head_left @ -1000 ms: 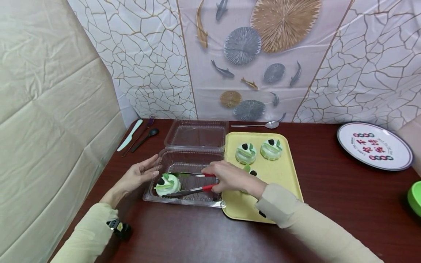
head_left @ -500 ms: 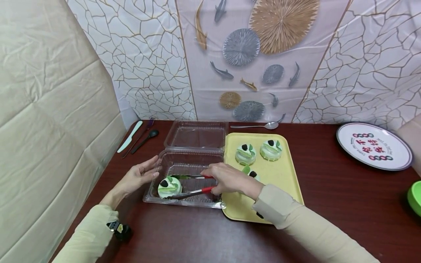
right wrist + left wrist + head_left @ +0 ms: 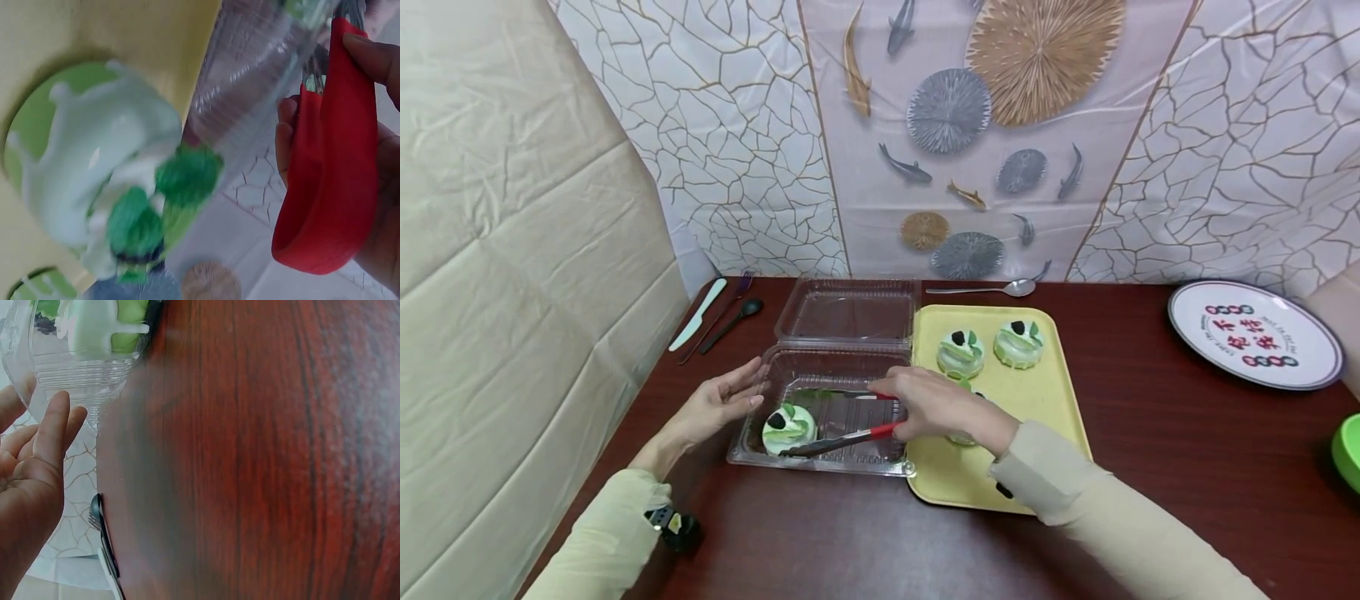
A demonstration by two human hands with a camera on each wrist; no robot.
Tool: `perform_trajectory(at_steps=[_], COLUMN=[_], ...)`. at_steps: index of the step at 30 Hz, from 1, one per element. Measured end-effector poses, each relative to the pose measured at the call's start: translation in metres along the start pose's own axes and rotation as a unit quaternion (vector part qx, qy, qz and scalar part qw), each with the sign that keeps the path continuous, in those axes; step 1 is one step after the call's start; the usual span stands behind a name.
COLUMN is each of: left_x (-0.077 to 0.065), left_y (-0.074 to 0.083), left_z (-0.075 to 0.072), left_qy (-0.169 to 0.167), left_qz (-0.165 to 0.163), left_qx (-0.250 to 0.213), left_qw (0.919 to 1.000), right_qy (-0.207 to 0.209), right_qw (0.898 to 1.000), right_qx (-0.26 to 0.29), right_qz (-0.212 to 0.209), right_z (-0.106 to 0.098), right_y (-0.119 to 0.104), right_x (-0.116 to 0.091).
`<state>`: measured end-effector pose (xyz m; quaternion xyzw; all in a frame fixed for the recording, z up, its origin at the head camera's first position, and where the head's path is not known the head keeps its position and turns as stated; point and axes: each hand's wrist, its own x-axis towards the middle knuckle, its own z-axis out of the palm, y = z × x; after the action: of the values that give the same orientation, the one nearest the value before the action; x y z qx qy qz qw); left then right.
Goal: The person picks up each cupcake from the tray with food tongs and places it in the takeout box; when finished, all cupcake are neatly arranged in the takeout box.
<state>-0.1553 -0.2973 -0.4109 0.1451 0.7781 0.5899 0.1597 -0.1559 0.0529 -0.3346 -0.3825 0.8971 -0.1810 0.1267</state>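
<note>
My right hand (image 3: 940,404) grips tongs with red handles (image 3: 883,431), seen close up in the right wrist view. Their two arms are spread apart inside the clear plastic container (image 3: 850,468). A small green-and-white cake (image 3: 788,428) with a dark berry and leaves sits in the container's front left corner. One tong tip lies at its front edge; the other is behind it, away from the cake. My left hand (image 3: 711,408) has its fingers loosely extended against the container's left wall, as the left wrist view also shows (image 3: 37,456).
Right of the container lies a yellow tray (image 3: 1045,408) with several similar cakes (image 3: 960,356), some partly hidden by my right arm. The container's lid (image 3: 850,308) lies folded back. A knife (image 3: 698,315), fork and black spoon (image 3: 733,325) lie left; a metal spoon (image 3: 1018,288) behind; a plate (image 3: 1255,333) right.
The cake has shifted slightly right in the container. The tongs' arms have spread wider, leaving the cake, and my right hand has drawn a little right. My left hand stays put.
</note>
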Motion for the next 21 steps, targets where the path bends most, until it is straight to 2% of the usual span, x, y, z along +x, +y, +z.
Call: perform_trajectory(at_steps=[4,8,13,17,21], left_x=[0.000,0.000,0.001,0.000,0.000], left_y=[0.000,0.001,0.002,0.002,0.001], left_z=[0.000,0.000,0.000,0.000,-0.001], left_qy=[0.002,0.002,0.002,0.004,0.005], left_qz=[-0.001,-0.003,-0.010,-0.015,-0.013], left_qx=[0.002,-0.002,-0.010,-0.008,-0.009], left_qw=[1.0000,1.0000,0.9999,0.9998,0.9999], right_qy=[0.038,0.111,0.189,0.204,0.202], right_qw=[0.999,0.991,0.980,0.977,0.978], right_qx=[0.009,0.014,0.014,0.038,0.045], right_qz=[-0.038,-0.072,-0.065,-0.042,-0.029], right_z=[-0.009,-0.015,-0.013,-0.005,0.000], right_y=[0.019,0.049,0.093,0.120,0.137], right_x=[-0.020,-0.055,-0.107,-0.145,-0.170])
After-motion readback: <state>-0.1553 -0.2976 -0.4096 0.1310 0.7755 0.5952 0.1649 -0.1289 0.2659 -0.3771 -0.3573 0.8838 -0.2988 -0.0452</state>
